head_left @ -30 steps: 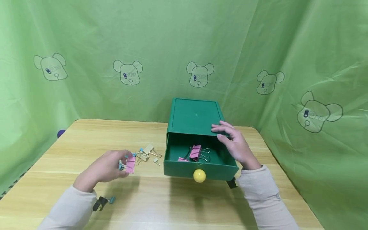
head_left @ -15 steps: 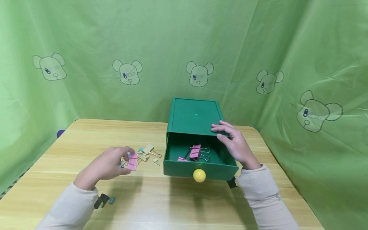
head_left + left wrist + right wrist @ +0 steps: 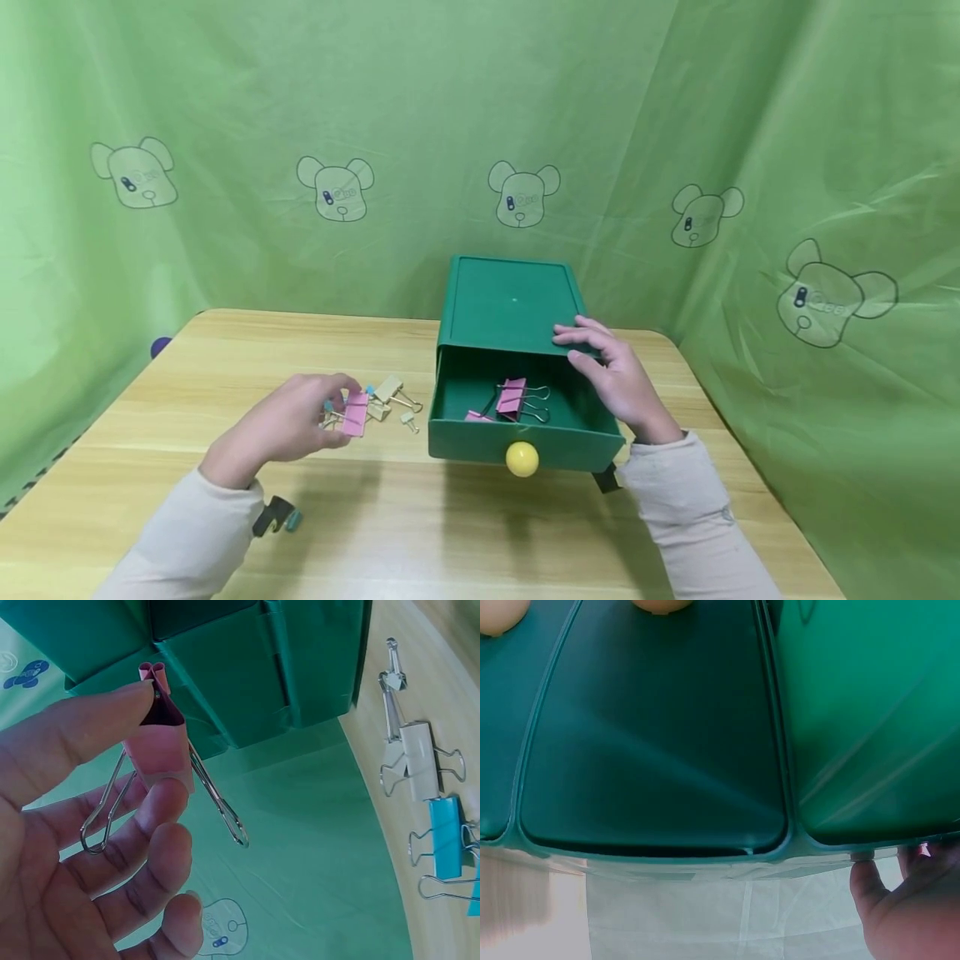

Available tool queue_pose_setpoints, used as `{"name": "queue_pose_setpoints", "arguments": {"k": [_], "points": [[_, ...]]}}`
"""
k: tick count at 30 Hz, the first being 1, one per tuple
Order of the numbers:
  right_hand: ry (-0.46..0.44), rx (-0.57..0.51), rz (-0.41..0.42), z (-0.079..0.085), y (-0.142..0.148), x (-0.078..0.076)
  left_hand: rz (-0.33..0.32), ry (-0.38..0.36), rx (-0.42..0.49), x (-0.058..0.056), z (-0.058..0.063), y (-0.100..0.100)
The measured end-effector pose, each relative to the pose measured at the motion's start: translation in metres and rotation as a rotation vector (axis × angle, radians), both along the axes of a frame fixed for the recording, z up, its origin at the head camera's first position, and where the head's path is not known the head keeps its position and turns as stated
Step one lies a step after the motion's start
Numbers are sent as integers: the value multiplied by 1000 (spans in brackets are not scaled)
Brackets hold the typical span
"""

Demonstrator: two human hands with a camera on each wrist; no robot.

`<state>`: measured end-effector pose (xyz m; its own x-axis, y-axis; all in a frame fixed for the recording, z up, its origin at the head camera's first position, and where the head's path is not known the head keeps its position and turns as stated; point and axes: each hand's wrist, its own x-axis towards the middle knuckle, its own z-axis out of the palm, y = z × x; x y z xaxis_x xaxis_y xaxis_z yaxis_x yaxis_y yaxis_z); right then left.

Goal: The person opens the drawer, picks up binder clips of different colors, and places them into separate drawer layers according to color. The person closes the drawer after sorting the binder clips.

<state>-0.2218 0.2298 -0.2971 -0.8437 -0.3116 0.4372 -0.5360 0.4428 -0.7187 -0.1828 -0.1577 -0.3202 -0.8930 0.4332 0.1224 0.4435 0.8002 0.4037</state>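
Note:
My left hand (image 3: 285, 421) pinches a pink binder clip (image 3: 356, 414) between thumb and fingers above the table, left of the open drawer. In the left wrist view the thumb presses the top of the clip (image 3: 159, 750), and its wire handles splay out. My right hand (image 3: 617, 385) rests at the front right edge of the green drawer unit (image 3: 517, 302), fingers on its top. The pulled-out drawer (image 3: 480, 442) has a yellow knob (image 3: 522, 459). Inside it lies a pink binder clip (image 3: 512, 397), with part of another pink clip (image 3: 478, 416) showing behind the front wall.
Beside the left hand on the wooden table (image 3: 397, 517) lie a beige binder clip (image 3: 389, 388), a small pale clip (image 3: 408, 418) and blue clips (image 3: 447, 838). Further drawers with knobs (image 3: 662, 604) show in the right wrist view. Green curtain (image 3: 420, 100) surrounds the table.
My left hand has moved slightly to the right and away from me with the pink binder clip, toward the drawer. The right hand stays in place on the drawer unit.

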Motion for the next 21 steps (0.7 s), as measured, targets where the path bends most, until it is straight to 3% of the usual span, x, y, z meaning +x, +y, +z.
{"name": "queue_pose_setpoints", "arguments": {"k": [21], "points": [[14,-17,11,-1,0,-1,-19,40,7,2,16,8]]}}
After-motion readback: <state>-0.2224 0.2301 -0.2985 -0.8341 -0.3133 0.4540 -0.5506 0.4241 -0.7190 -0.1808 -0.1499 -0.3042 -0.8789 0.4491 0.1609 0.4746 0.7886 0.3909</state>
